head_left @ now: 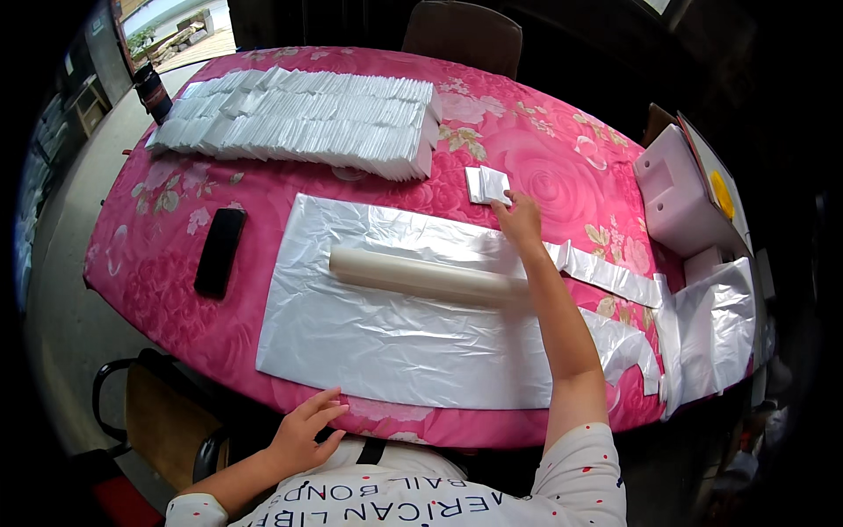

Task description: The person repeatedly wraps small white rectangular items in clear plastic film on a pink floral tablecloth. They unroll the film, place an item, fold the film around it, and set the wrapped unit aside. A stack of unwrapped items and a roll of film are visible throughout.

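Observation:
My right hand (522,218) reaches out over the table, its thumb and fingertips closed at the right edge of a small folded white plastic bag (485,185). Beneath that forearm lies a flat stack of silvery-white plastic bags (369,338), their handle strips spread to the right. A long pale roller-like tube (413,274) rests lengthwise on the stack, its right end hidden behind my arm. My left hand (304,435) is held at the table's front edge, fingers apart and holding nothing, just below the stack's near edge.
Rows of folded white bags (290,119) stand packed at the far left of the pink floral tablecloth (562,176). A black phone (220,252) lies left of the stack. A dark bottle (153,95), a white foam box (680,189) and chairs (461,39) are around the edges.

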{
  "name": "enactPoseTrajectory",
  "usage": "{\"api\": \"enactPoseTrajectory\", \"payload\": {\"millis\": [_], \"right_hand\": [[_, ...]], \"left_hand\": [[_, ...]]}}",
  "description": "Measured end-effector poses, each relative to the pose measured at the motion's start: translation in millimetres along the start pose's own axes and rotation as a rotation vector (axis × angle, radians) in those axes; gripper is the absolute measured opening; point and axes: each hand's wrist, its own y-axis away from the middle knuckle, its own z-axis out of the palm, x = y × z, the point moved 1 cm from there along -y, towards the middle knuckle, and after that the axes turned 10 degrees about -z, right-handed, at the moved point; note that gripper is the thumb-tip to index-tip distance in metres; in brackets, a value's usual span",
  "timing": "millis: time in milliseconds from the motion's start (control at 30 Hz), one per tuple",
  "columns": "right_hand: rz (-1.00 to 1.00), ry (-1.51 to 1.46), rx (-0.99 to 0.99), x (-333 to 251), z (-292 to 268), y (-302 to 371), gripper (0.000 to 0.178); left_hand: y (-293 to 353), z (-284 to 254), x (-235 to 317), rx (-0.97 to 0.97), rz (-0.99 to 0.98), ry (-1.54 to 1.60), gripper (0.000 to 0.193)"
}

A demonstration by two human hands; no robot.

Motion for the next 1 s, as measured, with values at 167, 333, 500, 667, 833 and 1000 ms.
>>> {"api": "enactPoseTrajectory", "payload": {"millis": [167, 333, 500, 667, 833, 1000], "right_hand": [[-0.317, -0.086, -0.307, -21, -52, 101, 0.039], [-0.3, 0.107, -0.306, -38, -96, 175, 0.04], [-0.066, -0.132, -0.553, -74, -114, 234, 0.042], [-0.302, -0.136, -0.416, -31, -112, 259, 0.043], [-0.141, 0.219, -0.28, 70, -151, 260, 0.05], [0.17, 0.448, -0.129, 167, -209, 282, 0.048]], "left_hand": [[-27, 7, 11, -0.006, 0.092, 0.012, 0.038], [-74, 41, 26, -0.125, 0.187, -0.036, 0.047], [-114, 85, 48, -0.09, 0.249, -0.141, 0.076], [-134, 121, 68, -0.129, 0.376, -0.253, 0.079], [-143, 138, 93, -0.213, 0.451, -0.305, 0.074], [-143, 150, 102, -0.209, 0.456, -0.314, 0.073]]}}
